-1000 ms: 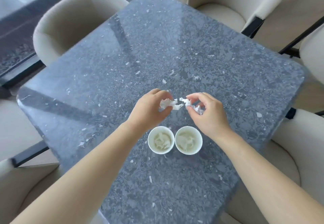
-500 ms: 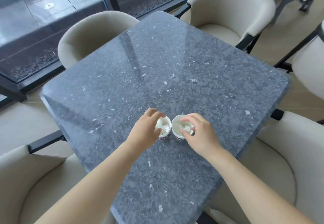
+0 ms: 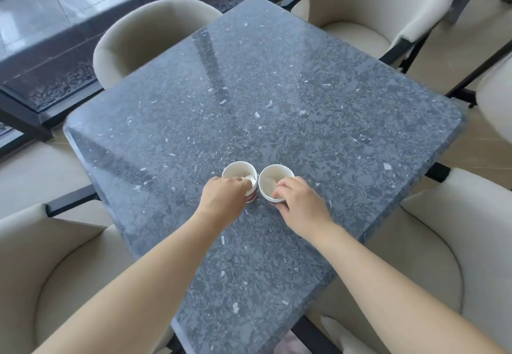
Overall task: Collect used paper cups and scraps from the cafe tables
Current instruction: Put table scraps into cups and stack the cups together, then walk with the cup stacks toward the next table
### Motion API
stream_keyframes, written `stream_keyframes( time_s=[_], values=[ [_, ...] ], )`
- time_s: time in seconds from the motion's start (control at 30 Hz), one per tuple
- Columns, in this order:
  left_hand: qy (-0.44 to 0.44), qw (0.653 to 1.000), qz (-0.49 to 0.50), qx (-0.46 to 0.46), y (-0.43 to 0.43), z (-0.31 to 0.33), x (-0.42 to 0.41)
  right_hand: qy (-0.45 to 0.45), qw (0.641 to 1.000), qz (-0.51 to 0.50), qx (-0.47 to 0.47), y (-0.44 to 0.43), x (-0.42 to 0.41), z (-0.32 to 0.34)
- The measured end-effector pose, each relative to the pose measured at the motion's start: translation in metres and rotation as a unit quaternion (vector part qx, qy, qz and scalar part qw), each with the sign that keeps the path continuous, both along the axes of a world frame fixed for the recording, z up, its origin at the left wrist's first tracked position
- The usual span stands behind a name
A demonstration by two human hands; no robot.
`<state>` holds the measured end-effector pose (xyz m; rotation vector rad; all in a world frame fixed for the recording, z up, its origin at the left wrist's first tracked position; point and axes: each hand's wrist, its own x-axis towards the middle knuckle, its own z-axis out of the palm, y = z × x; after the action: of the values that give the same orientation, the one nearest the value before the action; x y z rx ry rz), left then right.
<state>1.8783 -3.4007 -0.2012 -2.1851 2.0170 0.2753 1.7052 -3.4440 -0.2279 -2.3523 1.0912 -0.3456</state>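
Two white paper cups with dark red bands stand side by side on the grey speckled table (image 3: 277, 82). My left hand (image 3: 223, 197) covers the near side of the left cup (image 3: 235, 169), its fingers curled over the rim beside a white paper scrap (image 3: 249, 179) inside. My right hand (image 3: 300, 204) pinches the near rim of the right cup (image 3: 273, 177), fingers inside and thumb outside. A pale scrap lies in that cup's bottom.
Cream armchairs surround the table: far left (image 3: 144, 29), far right (image 3: 379, 7), near left (image 3: 41, 265), near right (image 3: 448, 243). A dark-framed window wall (image 3: 55, 49) runs along the back left. The table's near corner (image 3: 221, 334) points toward me.
A second ago both hands held white scraps above the cups. The scraps went into the cups, and both hands now rest on the cups' near rims.
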Motion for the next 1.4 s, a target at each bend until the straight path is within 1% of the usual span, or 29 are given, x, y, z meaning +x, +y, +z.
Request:
stream_keyframes(
  time_s=[0.07,0.23,0.4,0.57,0.73,0.87,0.97,1.13,1.27,1.4],
  values=[
    [0.003,1.0,0.002,-0.011,0.0,0.003,-0.003,-0.003,1.0,-0.009,0.007,0.0,-0.001,0.002],
    [0.035,0.998,-0.01,-0.051,0.01,0.022,-0.016,-0.036,0.997,-0.071,0.007,0.011,-0.017,0.023],
    [0.069,0.989,-0.07,-0.115,0.027,0.053,-0.035,-0.058,0.99,-0.119,-0.055,0.043,-0.041,0.059],
    [0.101,0.968,-0.147,-0.175,0.073,0.084,-0.053,-0.073,0.974,-0.182,-0.117,0.111,-0.061,0.092],
    [0.169,0.927,-0.247,-0.226,0.153,0.107,-0.075,-0.089,0.942,-0.278,-0.167,0.221,-0.083,0.109],
    [0.224,0.892,-0.313,-0.237,0.216,0.118,-0.113,-0.07,0.91,-0.361,-0.189,0.312,-0.114,0.116],
    [0.25,0.873,-0.357,-0.217,0.256,0.122,-0.15,-0.053,0.884,-0.418,-0.201,0.371,-0.145,0.121],
    [0.285,0.838,-0.43,-0.175,0.298,0.125,-0.209,-0.048,0.836,-0.503,-0.211,0.449,-0.19,0.126],
    [0.284,0.819,-0.481,-0.131,0.325,0.125,-0.265,-0.063,0.809,-0.552,-0.193,0.498,-0.229,0.128],
    [0.295,0.782,-0.537,-0.112,0.362,0.128,-0.344,-0.063,0.766,-0.612,-0.187,0.556,-0.285,0.128]
  ],
)
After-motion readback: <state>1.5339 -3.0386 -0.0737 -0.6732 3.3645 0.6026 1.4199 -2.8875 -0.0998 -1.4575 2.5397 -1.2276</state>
